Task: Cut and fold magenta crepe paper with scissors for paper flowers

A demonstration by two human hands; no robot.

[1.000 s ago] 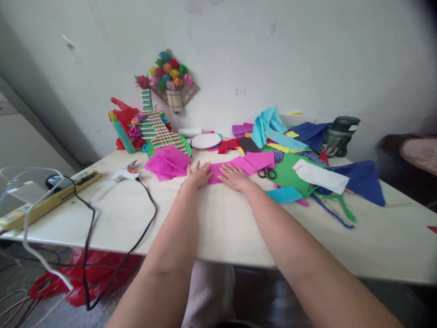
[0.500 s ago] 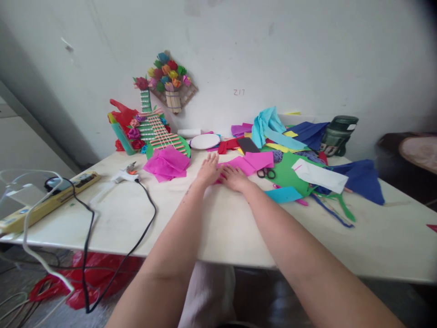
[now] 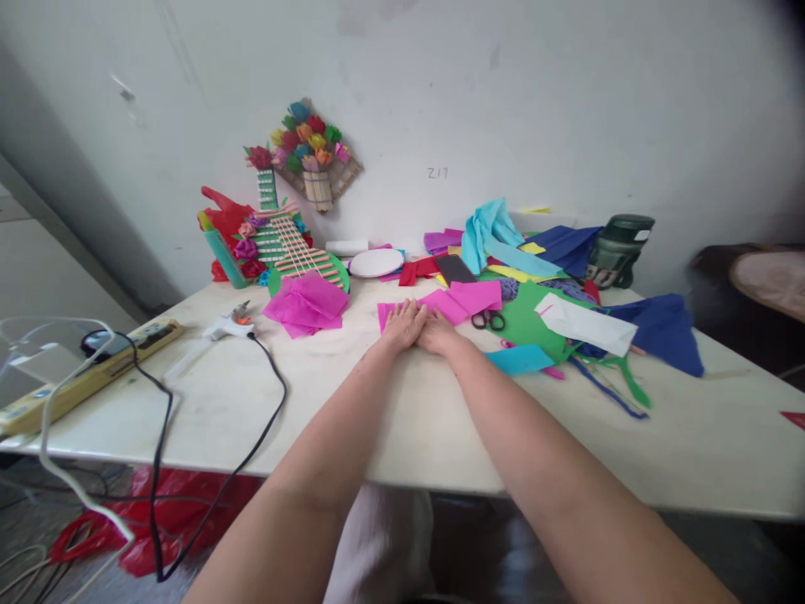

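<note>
A strip of pink crepe paper (image 3: pixel 453 304) lies across the middle of the table, its left end under my hands. My left hand (image 3: pixel 404 324) rests flat on it with the fingers stretched out, overlapping the fingers of the other hand. Palm down, my right hand (image 3: pixel 436 330) presses on the same paper; its fingertips are partly hidden behind the left hand. Black-handled scissors (image 3: pixel 489 320) lie just right of the hands. A crumpled pink paper piece (image 3: pixel 306 305) sits to the left, in front of a guitar-shaped craft (image 3: pixel 290 239).
A white glue gun (image 3: pixel 230 325) and a yellow power strip (image 3: pixel 94 373) with cables occupy the left side. Coloured papers, a green sheet (image 3: pixel 534 323), a phone (image 3: pixel 456 268) and a dark green bottle (image 3: pixel 620 250) stand or lie to the right. A white round plate (image 3: pixel 376 263) is behind.
My left hand has moved right and down onto the paper, against my right hand. The left end of the pink strip now shows beside it. My right hand has barely moved.
</note>
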